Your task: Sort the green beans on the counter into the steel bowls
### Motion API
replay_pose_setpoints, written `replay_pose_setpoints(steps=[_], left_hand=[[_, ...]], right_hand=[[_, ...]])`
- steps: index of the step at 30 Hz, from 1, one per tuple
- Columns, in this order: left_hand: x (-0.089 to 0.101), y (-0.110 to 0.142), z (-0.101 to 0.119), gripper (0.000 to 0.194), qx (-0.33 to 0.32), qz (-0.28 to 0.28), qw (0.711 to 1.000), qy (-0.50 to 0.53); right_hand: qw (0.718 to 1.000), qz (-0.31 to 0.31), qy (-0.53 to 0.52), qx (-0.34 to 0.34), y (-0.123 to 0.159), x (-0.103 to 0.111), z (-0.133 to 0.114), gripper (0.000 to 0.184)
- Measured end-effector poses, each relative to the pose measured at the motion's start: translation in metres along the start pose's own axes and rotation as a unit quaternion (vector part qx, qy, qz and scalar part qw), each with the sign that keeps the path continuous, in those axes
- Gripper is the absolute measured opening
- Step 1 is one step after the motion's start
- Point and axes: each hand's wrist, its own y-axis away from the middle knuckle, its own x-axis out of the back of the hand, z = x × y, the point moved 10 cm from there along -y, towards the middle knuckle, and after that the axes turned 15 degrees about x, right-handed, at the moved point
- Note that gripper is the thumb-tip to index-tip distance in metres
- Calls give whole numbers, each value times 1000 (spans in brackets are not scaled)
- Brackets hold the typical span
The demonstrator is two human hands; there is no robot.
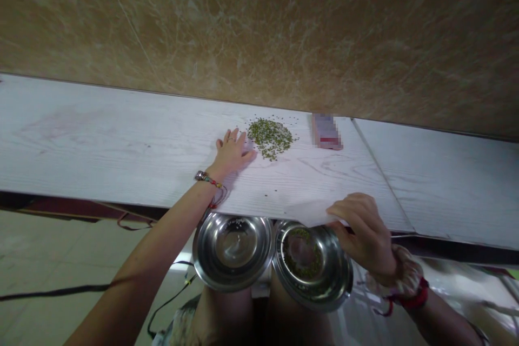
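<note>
A loose pile of small green beans [271, 138], which look like mung beans, is spread on the white wood-grain counter [101, 140]. My left hand [233, 154] rests on the counter at the pile's left edge, fingers spread and holding nothing. In my right hand [363, 230] is a thin white card [310, 213], pinched at its right end. The card lies along the counter's front edge, partly over the right steel bowl [344, 281]. Green beans are scattered inside that bowl. Beside it stands the left steel bowl [200, 265], with a few small white specks in it.
A phone-like pink object [326, 132], partly pixelated, lies right of the pile near the brown marbled wall [259, 27]. Both bowls sit at my knees, below the counter's edge. Black cables [52, 293] run at the lower left above a tiled floor [36, 259].
</note>
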Motion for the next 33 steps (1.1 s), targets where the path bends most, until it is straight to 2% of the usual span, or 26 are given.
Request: replay_pose_setpoints(steps=[1, 3, 6, 9, 14, 19, 22, 24, 27, 31, 33], left_hand=[[3, 1, 5, 59, -23, 9, 1000, 12], [9, 8, 24, 59, -109, 24, 993, 40], [9, 23, 48, 55, -235, 7, 970, 70], [8, 30, 55, 50, -278, -5, 957, 81], [7, 30, 56, 47, -285, -8, 955, 84], [5, 26, 53, 45, -266, -10, 960, 83], [6, 21, 49, 45, -254, -2, 963, 94], [7, 19, 45, 46, -248, 5, 963, 101], [8, 16, 41, 46, -244, 13, 964, 106], [8, 13, 37, 48, -232, 7, 967, 106], [7, 12, 35, 49, -226, -2, 969, 104]], right_hand=[[1000, 4, -3, -3, 1, 3, -3, 11], [1000, 10, -3, -12, 4, 9, -10, 12], [1000, 5, 3, -23, 7, 13, -19, 12], [999, -8, 6, -32, 10, 15, -28, 12], [999, 5, -3, -50, 11, 25, -27, 9], [995, 42, 38, -85, 5, 43, -1, 11], [992, 61, 48, -95, -3, 43, 16, 7], [993, 61, 62, -84, -12, 34, 22, 5], [996, 46, 62, -52, -25, 9, 29, 2], [999, 48, 25, -6, -39, -24, 35, 7], [999, 40, -3, -4, -44, -36, 42, 9]])
